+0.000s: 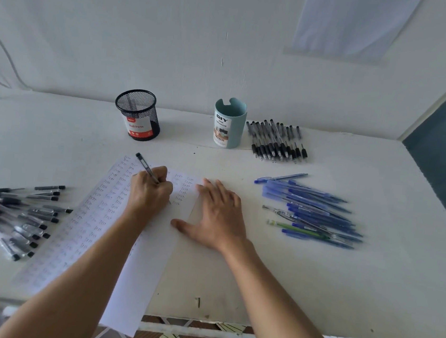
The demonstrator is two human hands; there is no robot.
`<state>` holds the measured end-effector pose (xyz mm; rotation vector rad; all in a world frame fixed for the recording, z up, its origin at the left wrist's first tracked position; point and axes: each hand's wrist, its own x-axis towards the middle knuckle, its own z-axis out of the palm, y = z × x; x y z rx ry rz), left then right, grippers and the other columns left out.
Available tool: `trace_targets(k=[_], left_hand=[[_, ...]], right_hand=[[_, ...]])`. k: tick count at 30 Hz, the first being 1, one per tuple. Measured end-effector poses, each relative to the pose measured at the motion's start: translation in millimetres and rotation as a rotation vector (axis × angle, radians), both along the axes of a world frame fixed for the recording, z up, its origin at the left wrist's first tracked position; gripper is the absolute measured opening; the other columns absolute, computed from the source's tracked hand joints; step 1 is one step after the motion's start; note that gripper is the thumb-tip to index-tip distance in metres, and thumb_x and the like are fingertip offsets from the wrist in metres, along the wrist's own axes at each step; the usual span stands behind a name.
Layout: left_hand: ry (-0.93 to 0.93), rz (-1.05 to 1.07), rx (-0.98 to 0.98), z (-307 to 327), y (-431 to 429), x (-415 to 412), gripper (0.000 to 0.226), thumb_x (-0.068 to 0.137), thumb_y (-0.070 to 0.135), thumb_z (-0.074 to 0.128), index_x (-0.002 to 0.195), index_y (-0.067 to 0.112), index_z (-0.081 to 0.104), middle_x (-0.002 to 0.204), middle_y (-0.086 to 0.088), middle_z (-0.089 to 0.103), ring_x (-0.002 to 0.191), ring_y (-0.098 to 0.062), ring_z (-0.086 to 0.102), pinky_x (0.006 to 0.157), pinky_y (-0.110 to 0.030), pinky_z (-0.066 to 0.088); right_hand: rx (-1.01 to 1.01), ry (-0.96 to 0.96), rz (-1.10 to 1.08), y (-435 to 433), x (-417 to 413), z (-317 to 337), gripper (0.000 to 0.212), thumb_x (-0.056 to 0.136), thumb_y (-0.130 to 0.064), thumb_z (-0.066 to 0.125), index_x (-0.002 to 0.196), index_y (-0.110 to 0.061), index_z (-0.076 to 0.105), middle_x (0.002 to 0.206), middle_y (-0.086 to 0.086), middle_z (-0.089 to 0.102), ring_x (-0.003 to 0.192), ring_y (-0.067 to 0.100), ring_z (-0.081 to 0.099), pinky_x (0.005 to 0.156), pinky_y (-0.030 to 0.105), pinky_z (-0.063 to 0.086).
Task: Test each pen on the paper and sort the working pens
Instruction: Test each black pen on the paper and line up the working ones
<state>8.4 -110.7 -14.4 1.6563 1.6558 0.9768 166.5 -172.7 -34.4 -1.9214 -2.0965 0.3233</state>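
Left hand (150, 191) writing with a black pen (145, 166) on the paper (96, 210), centre of the frame.

The left hand pinches the pen in curled fingers, its cap end slanting to the upper left. The right hand (218, 218) lies flat with fingers spread at the sheet's right edge, its thumb on the paper. The sheet carries columns of small written words. On the white table (314, 288), a heap of black pens (18, 216) lies at left, blue pens (313, 211) at right and more black pens (277, 141) at upper right, beside a green pen holder (229, 122). A black mesh cup (138, 114) stands at upper centre.
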Motion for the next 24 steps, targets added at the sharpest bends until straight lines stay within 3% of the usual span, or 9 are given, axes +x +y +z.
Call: trace_targets(k=[5,8,12,24], left_hand=[[0.037,0.005,0.004,2,-2,3,0.033,0.065,-0.012,0.046,0.059,0.015,0.028,0.06,-0.005,0.022,0.054,-0.013,0.018,0.041,-0.02,0.009],[0.012,-0.004,0.01,4,-4,4,0.032,0.066,-0.013,0.047,0.059,0.013,0.03,0.06,-0.006,0.022,0.045,-0.011,0.021,0.038,-0.016,0.011],[0.023,-0.01,0.012,0,-2,2,0.031,0.066,-0.012,0.048,0.059,0.011,0.028,0.059,-0.006,0.023,0.056,-0.017,0.022,0.041,-0.021,0.01],[0.008,-0.025,-0.003,6,-5,5,0.038,0.066,-0.012,0.045,0.059,0.018,0.023,0.058,0.0,0.02,0.056,-0.013,0.019,0.047,-0.027,0.012]], right_hand=[[-0.011,-0.002,0.004,0,0,1,0.098,0.078,-0.081,0.051,0.152,-0.022,0.027,0.165,-0.001,0.016,0.153,0.021,0.006,0.119,0.042,0.01],[-0.012,-0.008,0.002,0,0,2,0.098,0.078,-0.081,0.051,0.152,-0.022,0.027,0.165,-0.001,0.016,0.153,0.021,0.006,0.119,0.042,0.01],[-0.014,-0.004,0.001,0,0,2,0.098,0.078,-0.08,0.052,0.152,-0.022,0.027,0.165,-0.001,0.017,0.153,0.021,0.007,0.119,0.043,0.01],[-0.13,0.008,0.057,3,12,14,0.1,0.077,-0.078,0.057,0.155,-0.027,0.023,0.166,-0.01,0.012,0.153,0.012,0.004,0.118,0.037,0.011]])
